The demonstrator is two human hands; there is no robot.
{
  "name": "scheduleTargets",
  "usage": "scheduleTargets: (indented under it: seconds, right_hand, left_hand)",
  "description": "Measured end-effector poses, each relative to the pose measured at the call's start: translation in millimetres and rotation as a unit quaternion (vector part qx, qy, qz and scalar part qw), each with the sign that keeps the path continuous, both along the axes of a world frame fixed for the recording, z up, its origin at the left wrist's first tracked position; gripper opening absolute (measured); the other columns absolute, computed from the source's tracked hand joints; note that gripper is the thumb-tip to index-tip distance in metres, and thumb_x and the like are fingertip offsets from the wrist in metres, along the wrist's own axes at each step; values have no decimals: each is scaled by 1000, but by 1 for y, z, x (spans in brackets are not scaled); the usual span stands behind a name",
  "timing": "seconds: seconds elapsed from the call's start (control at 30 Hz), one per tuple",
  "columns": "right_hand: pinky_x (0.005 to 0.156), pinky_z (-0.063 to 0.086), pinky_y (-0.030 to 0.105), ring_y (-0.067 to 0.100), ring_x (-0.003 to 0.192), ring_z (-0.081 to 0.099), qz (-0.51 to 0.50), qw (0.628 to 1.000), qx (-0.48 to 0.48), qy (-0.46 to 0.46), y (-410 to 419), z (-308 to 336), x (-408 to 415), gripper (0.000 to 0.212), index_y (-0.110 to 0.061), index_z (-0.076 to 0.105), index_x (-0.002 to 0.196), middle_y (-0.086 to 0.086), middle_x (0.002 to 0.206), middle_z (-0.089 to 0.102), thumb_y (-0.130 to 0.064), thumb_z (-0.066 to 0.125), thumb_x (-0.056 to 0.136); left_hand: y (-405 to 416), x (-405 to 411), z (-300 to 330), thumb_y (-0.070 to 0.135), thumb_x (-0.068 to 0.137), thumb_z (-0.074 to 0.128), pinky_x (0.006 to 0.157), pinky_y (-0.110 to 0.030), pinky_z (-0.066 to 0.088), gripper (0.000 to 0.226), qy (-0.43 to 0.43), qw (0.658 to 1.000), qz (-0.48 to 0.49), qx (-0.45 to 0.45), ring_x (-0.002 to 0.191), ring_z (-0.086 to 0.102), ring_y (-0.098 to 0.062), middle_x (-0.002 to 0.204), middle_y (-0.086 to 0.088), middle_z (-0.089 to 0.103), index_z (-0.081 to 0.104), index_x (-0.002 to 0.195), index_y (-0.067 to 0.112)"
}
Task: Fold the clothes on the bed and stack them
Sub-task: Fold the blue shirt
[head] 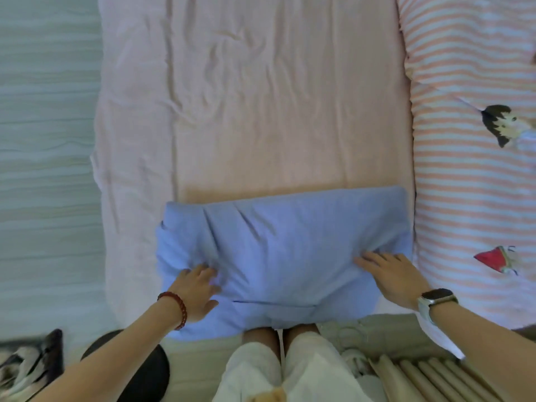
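A pink sheet (261, 111), creased in long wrinkles, covered the bed in front of me, with pale wood flooring (43, 140) off to the left and a pink-and-white striped quilt (470, 184) with cartoon prints along the right. At the near edge of the bed lay the blue garment (284, 256), folded into a broad rectangle. My left hand (197, 291), a red bead bracelet (174, 306) on its wrist, rested on the garment's left part with fingers spread and relaxed, gripping nothing. My right hand (391, 274), with a smartwatch (435, 297) on its wrist, lay flat on the right part, fingers straight and pressing the cloth, which puckered just beyond the fingertips. My knees showed below the garment's near edge.
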State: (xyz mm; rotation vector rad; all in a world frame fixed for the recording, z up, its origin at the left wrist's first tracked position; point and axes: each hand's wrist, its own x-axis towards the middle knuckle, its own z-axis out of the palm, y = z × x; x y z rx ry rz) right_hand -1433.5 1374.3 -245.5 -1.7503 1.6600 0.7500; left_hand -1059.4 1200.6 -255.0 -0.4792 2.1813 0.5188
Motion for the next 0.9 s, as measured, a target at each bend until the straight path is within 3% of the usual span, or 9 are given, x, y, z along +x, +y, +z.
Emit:
scheduleTargets:
  seconds: [0.07,0.13,0.2,0.3,0.37,0.47,0.53,0.6,0.9]
  right_hand:
    - [87,40,37,24,118,51,-58,998,-26,-16,1,5,8,47,-17,50,132,10,139,46,-10,53,87]
    - [64,51,43,33,82,66,-72,989,-127,-24,-14,8,14,40,-6,70,96,16,97,67,-2,80,58]
    - [54,50,41,34,68,66,-78,968,-236,-21,-36,6,21,43,-3,72,85,15,82,67,4,85,45]
    - [75,49,47,34,96,65,-99,949,-298,-13,-77,-7,30,42,-4,67,109,18,108,65,1,74,68]
    - [101,32,52,29,131,42,-106,962,-250,15,-100,-21,29,46,-10,46,137,14,142,43,-10,51,91]
    - [111,9,52,19,143,12,-115,980,-151,52,-119,-43,13,50,-20,16,149,1,156,13,-21,28,100]
    - [109,11,53,21,137,22,-157,977,-128,65,-122,-47,-2,45,-23,24,145,3,149,27,-24,28,100]
    - [107,15,49,26,125,37,-195,969,-127,82,-119,-46,-16,37,-21,40,135,6,133,45,-25,36,98]
    - [92,25,39,29,100,50,-221,955,-165,114,-115,-38,-22,24,-10,54,111,9,109,56,-24,41,97]
  left_hand:
    - [0,-1,5,38,95,34,85,-30,42,34,21,997,69,27,109,53,-23,116,0,56,63,108,26]
    - [-10,-10,8,31,88,39,65,-30,47,34,199,973,120,-15,78,63,-26,85,-4,64,68,82,16]
    - [-29,-21,4,26,81,42,63,-37,50,34,321,925,152,-134,74,66,-29,85,-10,67,71,85,11]
    - [-64,-43,-9,24,92,48,97,-56,32,41,205,932,237,-180,124,47,-32,136,-15,50,54,130,11]
    - [-84,-42,-27,34,99,35,109,-52,9,50,125,941,268,-167,141,19,-21,154,-1,22,26,146,22]
    - [-100,-25,-40,41,98,32,102,-43,24,45,124,947,253,-152,128,39,-22,143,-1,41,39,140,24]
    - [-105,-8,-35,43,97,36,85,-41,33,40,178,935,248,-179,102,56,-28,113,-6,63,60,119,19]
    - [-106,13,-31,38,96,42,76,-39,33,37,190,920,283,-195,87,59,-31,92,-8,67,68,103,14]
    - [-111,27,-24,18,91,53,79,-34,36,17,137,839,497,-173,89,54,-25,99,-6,59,63,104,13]
